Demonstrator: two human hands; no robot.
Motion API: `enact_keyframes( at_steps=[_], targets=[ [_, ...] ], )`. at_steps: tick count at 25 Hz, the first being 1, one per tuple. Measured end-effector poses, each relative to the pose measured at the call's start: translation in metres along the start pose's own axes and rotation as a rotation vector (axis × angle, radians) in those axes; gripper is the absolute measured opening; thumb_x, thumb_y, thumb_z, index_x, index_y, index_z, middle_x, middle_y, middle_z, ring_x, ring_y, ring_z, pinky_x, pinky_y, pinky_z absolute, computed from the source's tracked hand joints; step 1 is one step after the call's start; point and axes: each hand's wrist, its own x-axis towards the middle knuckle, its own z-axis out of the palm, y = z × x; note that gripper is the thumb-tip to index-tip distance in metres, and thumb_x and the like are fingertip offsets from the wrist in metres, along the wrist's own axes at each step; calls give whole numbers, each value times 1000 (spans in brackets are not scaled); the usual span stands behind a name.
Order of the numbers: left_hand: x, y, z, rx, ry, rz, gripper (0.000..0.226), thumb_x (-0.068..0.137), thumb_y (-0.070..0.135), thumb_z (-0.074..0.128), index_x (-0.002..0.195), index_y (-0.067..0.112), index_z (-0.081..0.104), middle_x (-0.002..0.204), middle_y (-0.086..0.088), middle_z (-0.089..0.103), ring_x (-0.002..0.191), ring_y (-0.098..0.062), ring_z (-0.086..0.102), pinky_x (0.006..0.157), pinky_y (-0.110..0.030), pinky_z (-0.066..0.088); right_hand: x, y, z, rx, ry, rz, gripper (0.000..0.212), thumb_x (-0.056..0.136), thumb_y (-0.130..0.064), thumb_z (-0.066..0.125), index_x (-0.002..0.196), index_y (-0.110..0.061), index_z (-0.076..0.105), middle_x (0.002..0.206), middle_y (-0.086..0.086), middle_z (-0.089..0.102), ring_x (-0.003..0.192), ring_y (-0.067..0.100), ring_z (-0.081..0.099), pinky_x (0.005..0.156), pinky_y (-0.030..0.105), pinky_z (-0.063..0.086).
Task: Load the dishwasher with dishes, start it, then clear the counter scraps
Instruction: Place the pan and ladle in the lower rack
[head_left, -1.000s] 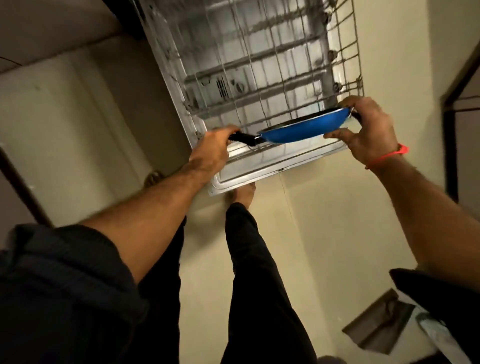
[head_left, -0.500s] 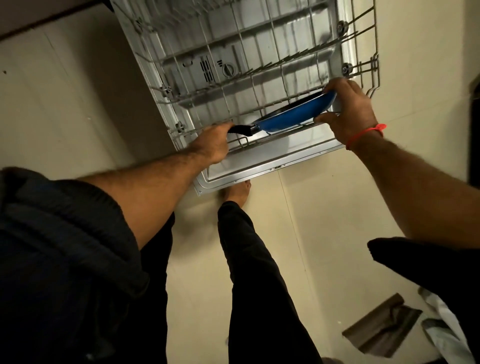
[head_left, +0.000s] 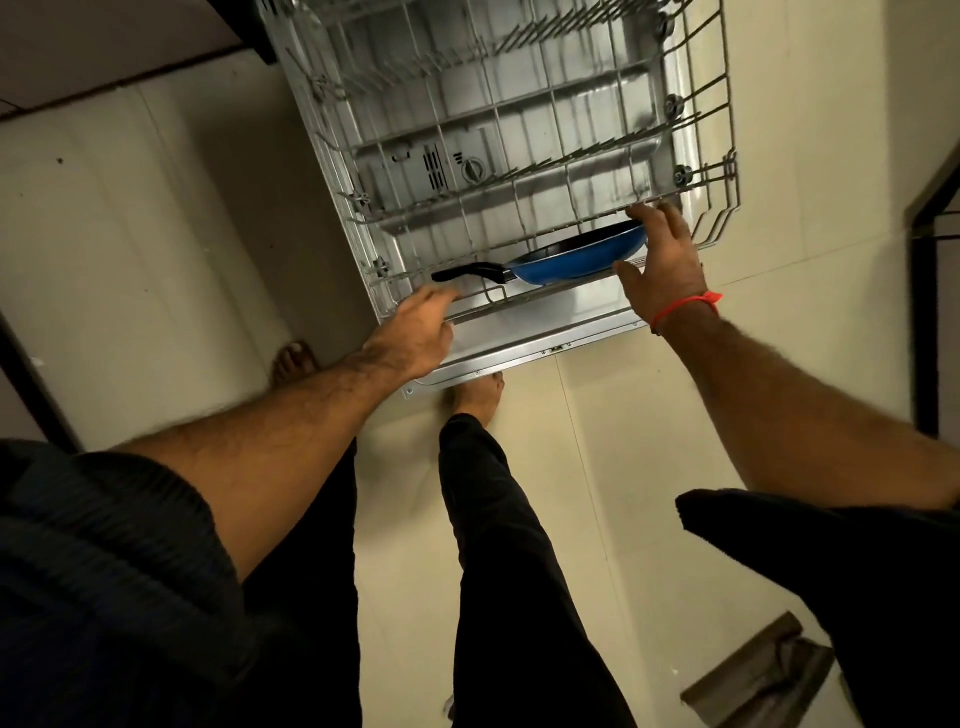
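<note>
Blue enamel on the outside, dark coating inside: the frying pan (head_left: 582, 254) sits in the front row of the lower dishwasher rack (head_left: 519, 156), tipped on its side with its black handle (head_left: 467, 272) pointing to the person's left. Leaning it like that looks deliberate, so water can reach the inside and drain off rather than pool.

Right hand (head_left: 662, 265) is at the far rim of the pan, fingers spread and fairly straight, thumb below and fingertips above the edge. It reads as a steadying touch, not a firm grip, probably checking that the pan stays put against the wires. Left hand (head_left: 415, 332) hangs just below the handle, apart from it, fingers loosely extended toward the front rail of the rack and holding nothing. It is blurred, so whether it brushes the rail I cannot tell.

Grey coated wire makes up the rack, thin rods in a grid with rows of upright prongs, otherwise unloaded as far as I can see. Under it lies the open door (head_left: 519, 332), smooth pale metal with a round cap and a slotted dispenser panel. A red thread (head_left: 685, 306) circles the right wrist. Plenty of loading is surely left to do.
</note>
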Motion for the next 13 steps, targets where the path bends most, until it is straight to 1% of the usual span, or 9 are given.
enact_keyframes(
  at_steps=[2,3,5,6,7,9,10,11,13],
  targets=[
    [-11,4,-8,-7,33,16,50,99,10,53,148,17,43,152,-5,39,141,-23,39,116,-40,37,-17,-9,2,32,71,-29,56,88,1,66,140,-10,47,151,19,35,139,33,39,111,23,28],
    [-16,6,-14,-9,52,22,49,100,11,53,148,17,44,152,-4,39,140,-23,39,116,-40,38,-25,-16,2,55,84,-45,54,89,0,64,139,-10,49,148,19,38,137,32,40,110,22,28],
    [-33,11,-25,-21,92,34,48,100,13,52,147,18,44,151,-3,38,140,-23,39,116,-41,38,-42,-35,2,99,78,-67,48,90,-1,62,137,-9,51,142,18,46,133,30,44,109,23,31],
    [-43,15,-31,-39,107,35,48,100,13,51,147,19,44,151,-2,37,140,-24,39,116,-40,37,-50,-44,3,126,71,-70,45,91,-2,61,135,-8,54,138,18,50,130,30,47,109,26,35],
    [-54,20,-37,-50,122,40,48,100,12,50,147,19,44,152,-2,36,140,-23,39,117,-36,36,-60,-54,4,157,62,-69,42,91,-1,61,132,-6,56,133,19,55,126,31,50,109,29,38],
    [-89,36,-58,-50,174,51,50,99,10,51,148,19,45,154,-2,34,141,-22,37,115,-29,31,-81,-85,-4,227,2,-86,34,90,1,60,124,-4,61,124,18,61,119,30,55,106,27,40],
    [-109,44,-71,-53,211,53,51,99,9,51,148,19,45,154,-2,34,141,-22,37,116,-29,30,-92,-105,-11,263,-46,-114,31,90,1,60,121,-4,63,121,18,64,116,30,58,105,28,41],
    [-130,50,-85,-57,253,48,51,98,9,52,148,19,46,155,-3,34,141,-22,38,119,-33,31,-103,-128,-19,291,-89,-160,29,90,1,60,119,-4,65,118,16,66,112,29,61,104,31,44],
    [-176,54,-115,-55,348,8,50,97,10,54,145,19,48,154,-4,36,140,-25,41,118,-43,36,-126,-183,-37,316,-163,-273,28,90,-1,60,116,-7,67,114,12,69,108,25,64,101,35,48]
  ],
)
